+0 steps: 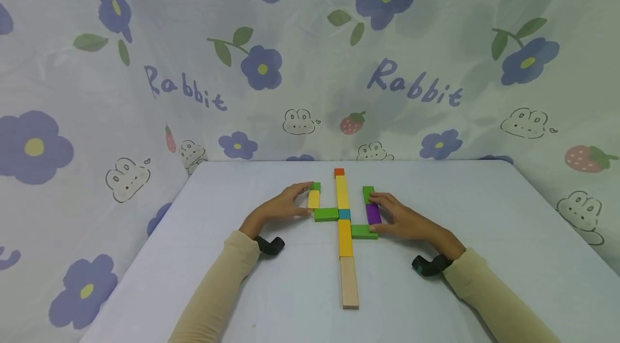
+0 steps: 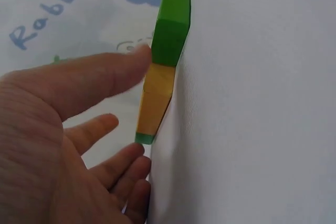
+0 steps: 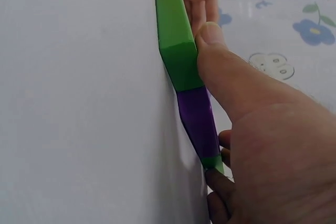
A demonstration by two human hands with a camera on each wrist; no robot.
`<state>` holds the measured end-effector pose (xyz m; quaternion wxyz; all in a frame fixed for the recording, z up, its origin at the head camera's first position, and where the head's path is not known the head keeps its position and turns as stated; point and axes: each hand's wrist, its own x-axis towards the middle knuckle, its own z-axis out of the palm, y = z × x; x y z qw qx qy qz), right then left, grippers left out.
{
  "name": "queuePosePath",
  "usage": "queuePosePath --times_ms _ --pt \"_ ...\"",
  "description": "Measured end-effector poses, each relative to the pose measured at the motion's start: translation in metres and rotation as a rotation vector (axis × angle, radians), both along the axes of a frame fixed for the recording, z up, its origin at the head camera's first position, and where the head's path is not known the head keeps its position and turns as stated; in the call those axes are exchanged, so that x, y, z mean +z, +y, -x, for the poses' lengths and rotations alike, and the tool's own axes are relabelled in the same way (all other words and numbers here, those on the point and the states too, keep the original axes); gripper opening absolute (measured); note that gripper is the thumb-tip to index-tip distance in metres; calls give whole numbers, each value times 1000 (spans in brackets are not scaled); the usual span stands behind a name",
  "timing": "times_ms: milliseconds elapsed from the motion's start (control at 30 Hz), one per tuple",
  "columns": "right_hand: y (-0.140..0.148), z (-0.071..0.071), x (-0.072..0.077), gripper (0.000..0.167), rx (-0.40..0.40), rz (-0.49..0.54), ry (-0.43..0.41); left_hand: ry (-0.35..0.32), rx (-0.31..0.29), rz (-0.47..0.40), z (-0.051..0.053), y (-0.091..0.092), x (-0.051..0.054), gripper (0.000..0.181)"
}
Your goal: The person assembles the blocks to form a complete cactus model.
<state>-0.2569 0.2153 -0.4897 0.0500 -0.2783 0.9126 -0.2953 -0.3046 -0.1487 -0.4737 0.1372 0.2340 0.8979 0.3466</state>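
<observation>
Flat coloured blocks lie end to end on the table in a branching figure. On its left arm, my left hand [image 1: 280,206] spreads beside a yellow block [image 1: 314,199] and a small green block [image 1: 315,186]. Its thumb is by the corner of a longer green block [image 1: 326,215], its fingertips by the small green one. My right hand [image 1: 408,221] is at the right arm: its fingers touch the upright green block [image 1: 367,193] beyond a purple block [image 1: 373,214], while its thumb rests against the lower green block [image 1: 363,232].
The middle column has an orange-red block [image 1: 339,172], a long yellow block [image 1: 342,192], a blue block [image 1: 344,214], an amber block [image 1: 345,238] and a plain wooden block [image 1: 349,284]. A printed cloth [image 1: 319,63] hangs behind the white table [image 1: 271,300].
</observation>
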Motion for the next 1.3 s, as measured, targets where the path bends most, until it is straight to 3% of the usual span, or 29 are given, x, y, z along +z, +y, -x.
queuePosePath --times_ms 200,433,633,1300 --pt "0 3 -5 91 -13 2 21 -48 -4 -52 0 -4 -6 86" --pt "0 1 -7 90 -21 18 14 21 19 -29 -3 -4 -14 63" --pt "1 -2 -6 88 -14 25 15 52 34 -9 -9 -1 -10 61" --pt "-3 -4 -1 87 -15 38 53 73 39 -25 -11 -1 -2 58"
